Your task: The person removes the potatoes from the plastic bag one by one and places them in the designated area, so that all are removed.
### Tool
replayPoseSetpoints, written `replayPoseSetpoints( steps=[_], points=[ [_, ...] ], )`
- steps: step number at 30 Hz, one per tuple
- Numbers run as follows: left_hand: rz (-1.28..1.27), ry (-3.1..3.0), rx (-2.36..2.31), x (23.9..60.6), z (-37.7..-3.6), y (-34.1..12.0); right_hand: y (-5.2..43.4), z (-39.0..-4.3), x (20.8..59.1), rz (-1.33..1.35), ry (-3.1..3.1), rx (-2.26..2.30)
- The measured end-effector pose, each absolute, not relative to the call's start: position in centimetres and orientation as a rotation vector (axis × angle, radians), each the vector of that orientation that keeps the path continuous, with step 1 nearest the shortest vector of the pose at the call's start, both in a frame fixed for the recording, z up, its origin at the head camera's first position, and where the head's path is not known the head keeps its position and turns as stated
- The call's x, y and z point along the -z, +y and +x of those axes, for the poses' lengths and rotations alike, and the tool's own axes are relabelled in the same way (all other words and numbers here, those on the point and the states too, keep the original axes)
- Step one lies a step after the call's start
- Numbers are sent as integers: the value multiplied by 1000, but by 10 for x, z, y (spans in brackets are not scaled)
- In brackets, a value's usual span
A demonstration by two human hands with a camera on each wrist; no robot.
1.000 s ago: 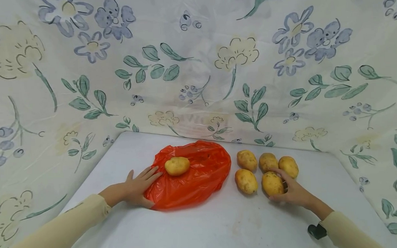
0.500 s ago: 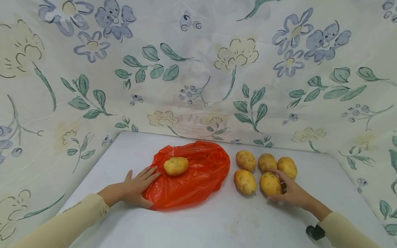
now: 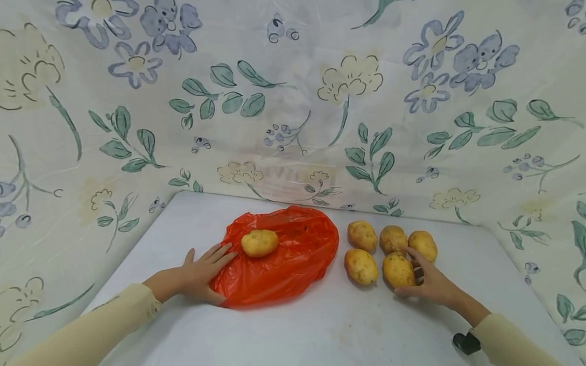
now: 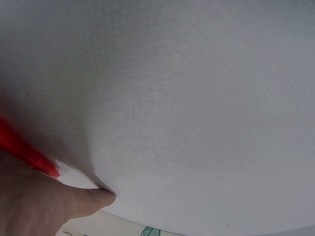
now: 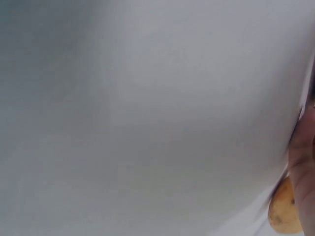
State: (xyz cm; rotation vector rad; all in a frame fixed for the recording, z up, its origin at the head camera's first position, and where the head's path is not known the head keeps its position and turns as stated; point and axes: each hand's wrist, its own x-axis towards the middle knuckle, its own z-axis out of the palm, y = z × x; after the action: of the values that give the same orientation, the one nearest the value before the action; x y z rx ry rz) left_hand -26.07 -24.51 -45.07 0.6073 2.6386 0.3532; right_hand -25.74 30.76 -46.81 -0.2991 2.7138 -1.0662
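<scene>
With fingers spread, my left hand [image 3: 199, 275] rests on the left edge of a crumpled red plastic bag [image 3: 286, 275]. The bag lies flat, and a single potato [image 3: 259, 243] sits on top of it. In the left wrist view, the thumb of the left hand [image 4: 44, 204] points along the white surface beside a strip of the red bag [image 4: 24, 152]. On the right, my right hand [image 3: 432, 283] holds the front right potato [image 3: 398, 270] of a group, thumb in front and fingers behind. A potato [image 5: 284, 209] shows past the right hand [image 5: 302, 169] in the right wrist view.
Beside the held potato lies another potato [image 3: 361, 267]. Behind stand a back left potato [image 3: 362, 236], a middle one partly hidden, and a potato [image 3: 423, 246] at the back right. They lie on a white table [image 3: 318, 338], with a flowered cloth [image 3: 290, 113] hanging behind.
</scene>
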Motion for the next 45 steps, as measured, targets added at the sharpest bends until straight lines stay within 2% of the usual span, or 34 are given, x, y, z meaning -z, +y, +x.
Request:
replayPoseSetpoints(
  steps=[8, 19, 31, 42, 45],
  points=[
    [590, 2635, -354, 455, -260, -245, 318, -247, 462, -312, 2824, 1035],
    [582, 2632, -363, 457, -259, -245, 333, -246, 449, -544, 3502, 323],
    [577, 2644, -333, 456, -261, -247, 348, -259, 443, -228, 3501, 79],
    [592, 2648, -318, 459, -258, -243, 364, -256, 448, -29, 3449, 121],
    [605, 2667, -314, 453, -267, -243, 364, -262, 442, 10, 3472, 114]
  ],
)
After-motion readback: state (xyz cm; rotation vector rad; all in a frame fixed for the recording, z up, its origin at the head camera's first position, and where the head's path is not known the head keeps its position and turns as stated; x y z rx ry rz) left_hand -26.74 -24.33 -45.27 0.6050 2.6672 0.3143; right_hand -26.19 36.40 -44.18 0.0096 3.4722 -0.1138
